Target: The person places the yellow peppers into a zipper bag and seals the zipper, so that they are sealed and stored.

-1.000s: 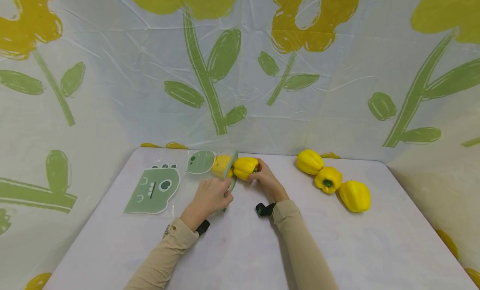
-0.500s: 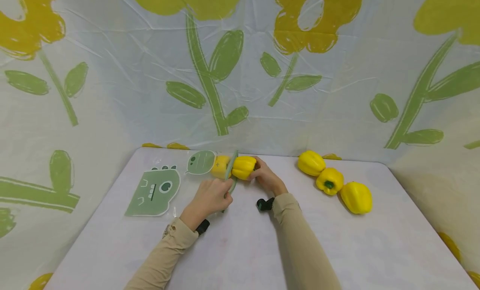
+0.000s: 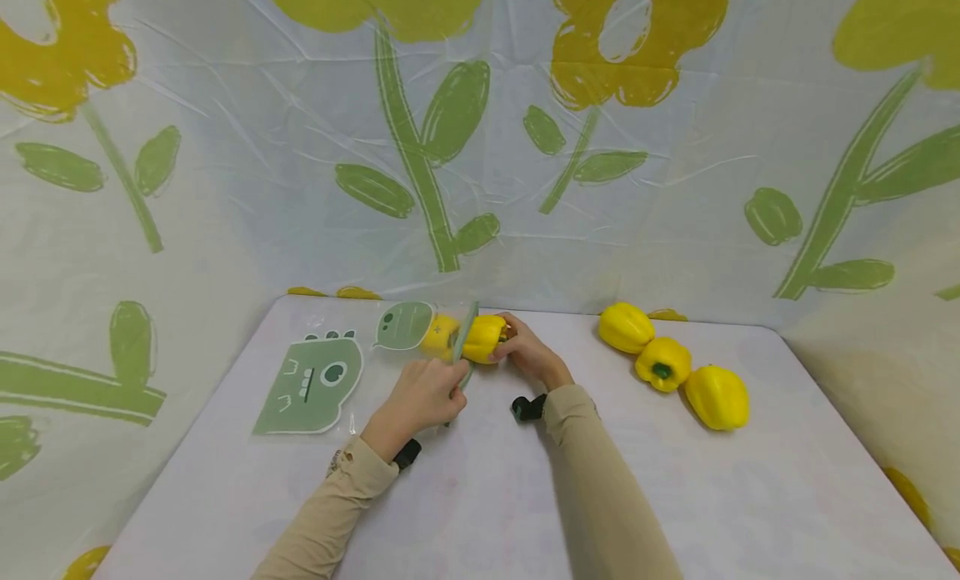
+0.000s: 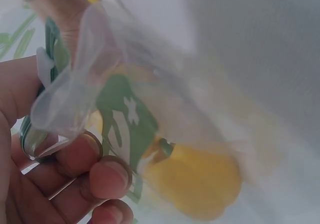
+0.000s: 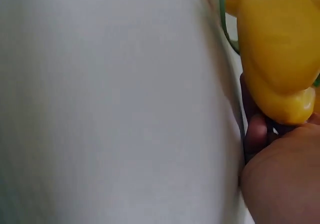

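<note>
A clear plastic bag (image 3: 309,386) with green cartoon prints lies on its side, its green-edged mouth facing right. My left hand (image 3: 420,394) grips the near side of that mouth, fingers curled at the edge. Inside the bag is one yellow bell pepper (image 3: 438,334), showing blurred through the plastic as a pepper (image 4: 195,181) in the left wrist view. My right hand (image 3: 528,351) holds a second yellow bell pepper (image 3: 483,340) by its right end, its left side at the bag's mouth. Close up, the right wrist view has this pepper (image 5: 280,44) above the palm.
Three more yellow bell peppers stand in a slanting row on the right: a far one (image 3: 626,327), a middle one (image 3: 663,364) and a near one (image 3: 717,397). A flower-printed sheet (image 3: 510,255) rises behind the white table (image 3: 480,497).
The right hand has moved the held pepper slightly left, so the bag's green edge now overlaps its left side. The left hand stays at the bag's mouth. The head view has shifted slightly.
</note>
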Action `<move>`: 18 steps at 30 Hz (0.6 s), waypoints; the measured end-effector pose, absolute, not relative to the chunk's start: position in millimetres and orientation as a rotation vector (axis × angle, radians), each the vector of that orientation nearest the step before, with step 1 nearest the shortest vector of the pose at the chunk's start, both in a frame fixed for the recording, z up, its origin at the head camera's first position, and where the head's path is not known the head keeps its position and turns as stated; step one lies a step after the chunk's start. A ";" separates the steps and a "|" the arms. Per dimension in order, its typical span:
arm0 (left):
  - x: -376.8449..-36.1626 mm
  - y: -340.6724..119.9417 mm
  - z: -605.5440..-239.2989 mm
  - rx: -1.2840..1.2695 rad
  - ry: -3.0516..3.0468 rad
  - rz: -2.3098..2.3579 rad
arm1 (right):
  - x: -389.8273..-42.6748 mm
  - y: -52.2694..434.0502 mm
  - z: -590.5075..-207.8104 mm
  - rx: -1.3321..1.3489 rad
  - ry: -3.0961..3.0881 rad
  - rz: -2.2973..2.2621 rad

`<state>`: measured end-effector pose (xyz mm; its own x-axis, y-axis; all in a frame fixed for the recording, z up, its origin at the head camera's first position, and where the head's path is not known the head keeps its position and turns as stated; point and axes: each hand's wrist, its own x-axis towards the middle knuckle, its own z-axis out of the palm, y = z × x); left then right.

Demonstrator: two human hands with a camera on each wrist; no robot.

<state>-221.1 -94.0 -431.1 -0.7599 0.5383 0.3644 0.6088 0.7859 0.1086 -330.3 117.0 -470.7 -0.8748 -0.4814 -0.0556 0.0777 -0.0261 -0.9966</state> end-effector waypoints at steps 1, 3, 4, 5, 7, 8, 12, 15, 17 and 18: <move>-221.1 -93.8 -431.1 -0.881 -2.657 -0.317 | -330.3 116.9 -471.5 -0.422 1.877 -1.954; -221.2 -93.6 -430.8 -0.880 -2.649 -0.309 | -330.3 116.6 -473.2 -0.432 1.913 -1.930; -221.3 -93.7 -431.2 -0.879 -2.644 -0.304 | -329.8 116.0 -473.6 -0.451 1.938 -1.912; -221.3 -93.8 -431.4 -0.876 -2.641 -0.298 | -329.4 115.2 -473.9 -0.474 1.965 -1.890; -221.1 -94.1 -431.3 -0.875 -2.634 -0.302 | -328.7 113.3 -474.6 -0.519 2.014 -1.848; -220.9 -94.1 -431.2 -0.875 -2.632 -0.303 | -328.4 112.1 -474.7 -0.541 2.041 -1.827; -220.3 -93.9 -431.1 -0.874 -2.620 -0.312 | -327.5 106.1 -474.1 -0.599 2.149 -1.732; -220.3 -93.5 -431.6 -0.876 -2.608 -0.308 | -326.5 102.0 -473.2 -0.604 2.264 -1.649; -220.2 -93.5 -431.8 -0.872 -2.608 -0.300 | -325.6 99.5 -472.4 -0.611 2.319 -1.606; -220.1 -93.5 -431.6 -0.869 -2.611 -0.297 | -325.2 98.8 -472.2 -0.604 2.335 -1.596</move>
